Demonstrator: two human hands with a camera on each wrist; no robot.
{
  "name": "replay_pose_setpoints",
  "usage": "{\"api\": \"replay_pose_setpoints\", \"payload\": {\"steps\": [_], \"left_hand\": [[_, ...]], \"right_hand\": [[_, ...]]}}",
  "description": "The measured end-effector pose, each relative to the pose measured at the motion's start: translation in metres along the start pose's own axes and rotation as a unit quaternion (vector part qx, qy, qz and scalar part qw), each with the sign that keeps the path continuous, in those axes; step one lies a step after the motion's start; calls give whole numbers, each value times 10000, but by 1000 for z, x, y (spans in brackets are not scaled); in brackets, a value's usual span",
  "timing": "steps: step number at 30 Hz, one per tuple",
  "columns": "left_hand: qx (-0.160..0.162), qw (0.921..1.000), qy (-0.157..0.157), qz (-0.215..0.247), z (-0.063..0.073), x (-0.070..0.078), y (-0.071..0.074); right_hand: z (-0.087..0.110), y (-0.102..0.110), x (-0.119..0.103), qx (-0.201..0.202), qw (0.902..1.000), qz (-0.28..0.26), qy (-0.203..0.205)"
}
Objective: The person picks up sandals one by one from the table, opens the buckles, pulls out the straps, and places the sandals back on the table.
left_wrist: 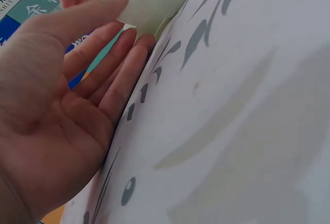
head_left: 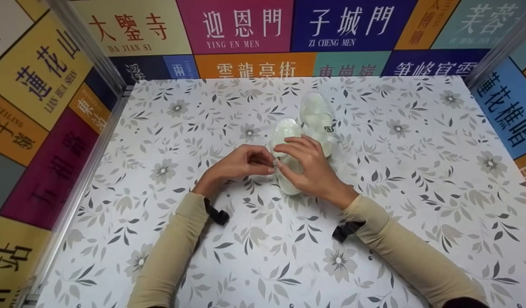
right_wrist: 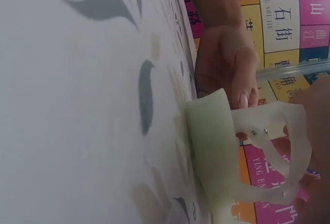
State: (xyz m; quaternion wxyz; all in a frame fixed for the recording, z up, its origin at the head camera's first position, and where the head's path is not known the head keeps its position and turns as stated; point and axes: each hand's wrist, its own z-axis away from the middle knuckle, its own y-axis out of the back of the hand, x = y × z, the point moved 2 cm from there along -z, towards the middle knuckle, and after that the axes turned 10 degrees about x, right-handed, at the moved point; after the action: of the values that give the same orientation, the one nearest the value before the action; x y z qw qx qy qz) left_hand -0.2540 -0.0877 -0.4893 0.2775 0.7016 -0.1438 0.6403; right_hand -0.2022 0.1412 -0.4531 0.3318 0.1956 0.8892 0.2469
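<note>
Before me, a left hand (head_left: 240, 162) pinches and a right hand (head_left: 316, 167) grips a translucent, pale-green, thick-soled, strappy plastic sandal (right_wrist: 214, 146).

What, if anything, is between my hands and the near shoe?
Nothing visible: your left hand and right hand both reach the near shoe, their fingers at its strap. The far shoe stands beyond it, toward your right, and blocks neither hand.

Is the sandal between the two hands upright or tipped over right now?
Upright: the sandal rests with its thick sole against the patterned tabletop and its straps rising away, as the right wrist view shows.
</note>
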Motion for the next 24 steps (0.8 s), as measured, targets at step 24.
{"api": "replay_pose_setpoints", "payload": {"steps": [24], "left_hand": [[1169, 9923, -351, 204, -2, -3, -9]], "right_hand": [[12, -1, 23, -177, 9863, -961, -1327]]}}
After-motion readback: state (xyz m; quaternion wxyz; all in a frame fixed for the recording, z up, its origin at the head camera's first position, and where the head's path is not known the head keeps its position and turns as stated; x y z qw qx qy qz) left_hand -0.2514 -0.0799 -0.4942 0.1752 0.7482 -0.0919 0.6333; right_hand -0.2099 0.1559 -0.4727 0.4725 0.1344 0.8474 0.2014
